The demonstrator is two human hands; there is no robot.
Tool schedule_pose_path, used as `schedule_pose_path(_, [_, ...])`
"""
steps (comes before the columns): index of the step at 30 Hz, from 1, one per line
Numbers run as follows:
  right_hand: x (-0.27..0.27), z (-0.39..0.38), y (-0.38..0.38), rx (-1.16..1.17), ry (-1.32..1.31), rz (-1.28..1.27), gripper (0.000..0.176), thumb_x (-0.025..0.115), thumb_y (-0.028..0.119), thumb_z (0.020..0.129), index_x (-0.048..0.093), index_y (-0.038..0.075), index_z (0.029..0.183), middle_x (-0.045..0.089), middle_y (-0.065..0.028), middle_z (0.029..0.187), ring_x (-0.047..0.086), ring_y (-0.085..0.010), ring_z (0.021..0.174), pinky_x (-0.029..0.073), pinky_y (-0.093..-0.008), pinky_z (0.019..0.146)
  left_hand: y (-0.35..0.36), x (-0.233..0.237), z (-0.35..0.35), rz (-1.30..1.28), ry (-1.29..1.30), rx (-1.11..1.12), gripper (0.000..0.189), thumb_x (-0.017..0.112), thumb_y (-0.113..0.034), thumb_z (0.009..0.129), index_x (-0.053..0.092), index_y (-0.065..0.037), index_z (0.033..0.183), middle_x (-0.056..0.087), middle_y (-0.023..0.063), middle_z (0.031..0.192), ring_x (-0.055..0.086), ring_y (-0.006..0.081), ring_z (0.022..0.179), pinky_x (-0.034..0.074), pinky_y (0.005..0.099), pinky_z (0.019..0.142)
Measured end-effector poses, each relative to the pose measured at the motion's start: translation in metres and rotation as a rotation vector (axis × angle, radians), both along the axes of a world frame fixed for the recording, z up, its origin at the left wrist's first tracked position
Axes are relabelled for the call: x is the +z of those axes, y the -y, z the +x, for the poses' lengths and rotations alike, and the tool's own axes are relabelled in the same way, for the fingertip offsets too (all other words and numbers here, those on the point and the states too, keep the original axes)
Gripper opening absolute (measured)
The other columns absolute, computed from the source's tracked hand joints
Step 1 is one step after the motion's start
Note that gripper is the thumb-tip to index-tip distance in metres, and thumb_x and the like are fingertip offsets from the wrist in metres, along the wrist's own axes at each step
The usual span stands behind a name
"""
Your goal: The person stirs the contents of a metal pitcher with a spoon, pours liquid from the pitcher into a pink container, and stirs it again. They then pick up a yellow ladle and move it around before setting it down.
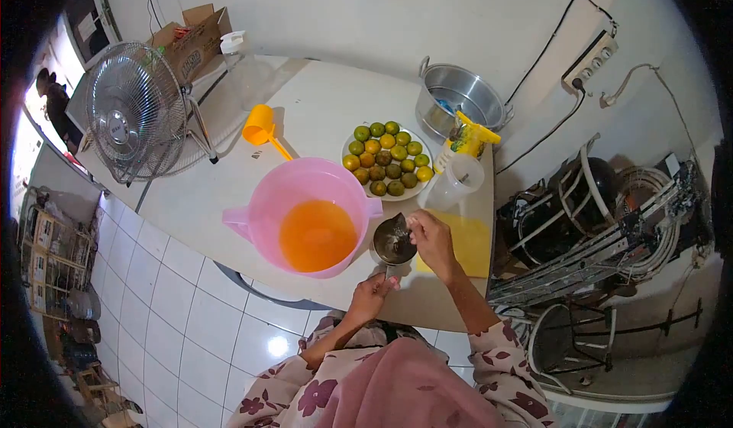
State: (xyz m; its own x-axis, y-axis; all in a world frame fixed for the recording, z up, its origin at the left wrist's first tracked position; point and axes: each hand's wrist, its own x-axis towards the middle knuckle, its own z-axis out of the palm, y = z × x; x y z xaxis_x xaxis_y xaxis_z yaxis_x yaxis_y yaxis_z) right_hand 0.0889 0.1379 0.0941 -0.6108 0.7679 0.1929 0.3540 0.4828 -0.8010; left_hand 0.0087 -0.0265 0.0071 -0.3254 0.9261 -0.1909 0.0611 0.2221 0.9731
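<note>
A small metal pot [394, 240] with dark contents is between my hands, at the table's front edge. My left hand [369, 297] is closed round its handle, below the pot. At the pot's upper right rim is my right hand [433, 239], fingers pinched together on something I cannot make out. Just left of the pot stands a pink basin [267, 193] with orange liquid in it. Behind them, a white plate [422, 139] holds several green and yellow citrus fruits [392, 171]. A yellow cloth or sheet [466, 246] lies right of my right hand.
An orange scoop [260, 125] lies behind the basin. A fan [130, 115], a cardboard box [195, 46] and a pump bottle [234, 49] stand back left. Back right are a large pot [466, 92], a yellow packet [464, 135] and a plastic container [460, 181].
</note>
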Motion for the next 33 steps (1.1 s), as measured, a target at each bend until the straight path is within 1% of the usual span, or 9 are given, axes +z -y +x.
schedule_pose_path(3, [-0.009,-0.003,-0.003,0.03,-0.031,-0.198,0.017,0.047,0.01,0.093,0.059,0.0,0.1,0.065,-0.0107,0.082,0.065,-0.0177,0.063,0.052,-0.0312,0.062,-0.001,0.003,0.0,-0.077,0.038,-0.012,0.029,0.051,-0.026,0.097,0.064,-0.001,0.091,0.068,0.0081,0.087,0.061,0.016,0.086,0.046,0.0309,0.081])
schedule_pose_path(5, [-0.019,-0.004,-0.007,0.059,-0.09,-0.255,0.017,0.047,0.009,0.093,0.059,0.0,0.101,0.066,-0.0109,0.082,0.064,-0.0179,0.063,0.052,-0.0312,0.062,0.0,0.006,0.001,0.047,-0.037,0.034,0.033,0.052,-0.035,0.095,0.064,-0.004,0.09,0.066,0.0139,0.084,0.063,0.0253,0.078,0.047,0.0333,0.072])
schedule_pose_path(8, [-0.018,-0.004,-0.012,0.003,-0.294,-0.188,0.016,0.048,0.011,0.096,0.058,-0.002,0.094,0.063,-0.0068,0.079,0.061,-0.012,0.062,0.051,-0.0255,0.059,0.0,0.006,0.0,0.005,-0.029,0.016,0.033,0.052,-0.034,0.095,0.064,-0.004,0.09,0.066,0.0142,0.086,0.064,0.0257,0.079,0.047,0.0336,0.073])
schedule_pose_path(10, [-0.011,0.002,-0.013,-0.047,-0.055,0.022,0.017,0.048,0.011,0.096,0.059,-0.002,0.093,0.064,-0.0055,0.081,0.062,-0.0114,0.064,0.051,-0.0247,0.058,-0.001,-0.002,0.0,0.011,-0.037,0.018,0.033,0.052,-0.034,0.095,0.064,-0.004,0.09,0.067,0.0143,0.087,0.064,0.0261,0.08,0.047,0.0336,0.073])
schedule_pose_path(14, [-0.01,0.005,-0.008,-0.028,0.058,-0.088,0.017,0.048,0.012,0.096,0.059,-0.002,0.094,0.064,-0.0055,0.082,0.064,-0.0121,0.066,0.052,-0.0255,0.059,0.0,-0.003,0.0,0.021,-0.019,0.01,0.033,0.052,-0.035,0.095,0.065,-0.004,0.09,0.067,0.0145,0.09,0.065,0.0268,0.083,0.048,0.0334,0.074])
schedule_pose_path(20, [-0.022,-0.004,-0.005,-0.008,-0.26,-0.228,0.014,0.049,0.008,0.093,0.059,0.0,0.099,0.066,-0.0102,0.078,0.064,-0.0206,0.061,0.052,-0.0329,0.062,-0.001,0.006,-0.001,-0.008,-0.041,-0.007,0.033,0.053,-0.034,0.095,0.064,-0.004,0.09,0.068,0.0141,0.091,0.066,0.0265,0.084,0.048,0.0335,0.076])
schedule_pose_path(25, [-0.004,0.003,-0.006,-0.059,-0.05,0.068,0.015,0.049,0.009,0.094,0.058,-0.001,0.099,0.066,-0.0106,0.082,0.065,-0.0196,0.062,0.053,-0.0318,0.063,-0.001,-0.005,0.001,0.024,0.011,0.017,0.032,0.053,-0.032,0.095,0.064,-0.003,0.091,0.068,0.0141,0.091,0.066,0.0255,0.084,0.048,0.0331,0.075])
schedule_pose_path(29, [0.0,0.0,-0.001,-0.022,0.064,-0.138,0.016,0.048,0.009,0.094,0.058,-0.002,0.1,0.066,-0.0122,0.082,0.065,-0.0196,0.062,0.053,-0.0315,0.062,-0.002,-0.021,0.003,0.05,0.019,0.018,0.031,0.053,-0.031,0.095,0.064,-0.003,0.092,0.068,0.0136,0.09,0.066,0.0248,0.083,0.048,0.0331,0.074])
schedule_pose_path(33, [-0.023,-0.006,-0.005,-0.032,-0.214,-0.218,0.017,0.047,0.011,0.094,0.058,-0.002,0.1,0.066,-0.0127,0.079,0.065,-0.0189,0.062,0.052,-0.0304,0.06,-0.001,-0.013,0.002,0.035,0.007,0.016,0.031,0.053,-0.031,0.095,0.064,-0.002,0.092,0.068,0.0134,0.088,0.065,0.0246,0.081,0.048,0.0333,0.074])
